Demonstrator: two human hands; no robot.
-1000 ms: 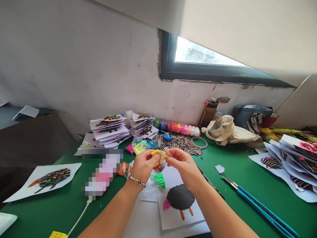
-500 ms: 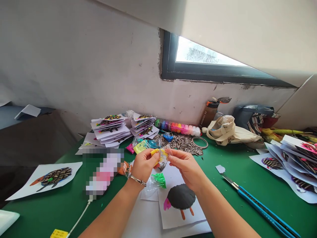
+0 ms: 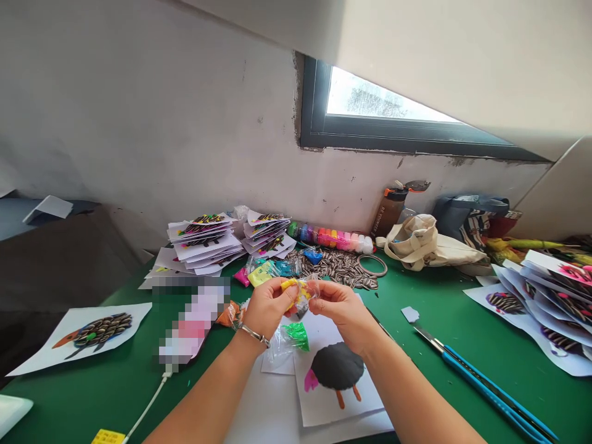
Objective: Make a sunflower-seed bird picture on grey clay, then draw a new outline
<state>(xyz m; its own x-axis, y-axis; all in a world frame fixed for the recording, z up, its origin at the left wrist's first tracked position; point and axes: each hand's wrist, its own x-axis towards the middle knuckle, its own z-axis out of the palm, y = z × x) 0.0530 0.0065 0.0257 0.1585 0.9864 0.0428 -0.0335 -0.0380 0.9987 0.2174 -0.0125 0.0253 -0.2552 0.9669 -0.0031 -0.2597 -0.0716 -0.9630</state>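
Note:
Both hands meet above the middle of the table, pinching a small clear plastic bag of yellow modelling clay (image 3: 291, 285). My left hand (image 3: 269, 306), with a bracelet at its wrist, grips the yellow clay side. The thin plastic at the other side is between the fingers of my right hand (image 3: 340, 302). Just below lies a clear bag with bright green clay (image 3: 296, 336). Under my right forearm is a white sheet (image 3: 319, 404) bearing a black clay sheep-like body (image 3: 337, 366), a pink head and two orange-brown legs.
Sunflower seeds (image 3: 335, 266) are heaped behind the hands, beside a roll of tape (image 3: 372, 266) and a row of coloured clay tubs (image 3: 330, 238). A blue utility knife (image 3: 485, 385) lies at right with its blade out. Stacked seed pictures (image 3: 206, 240) stand at back left.
My hands stay almost in place over the table. The right fingers have shifted slightly on the plastic, and the whole view has drifted a little.

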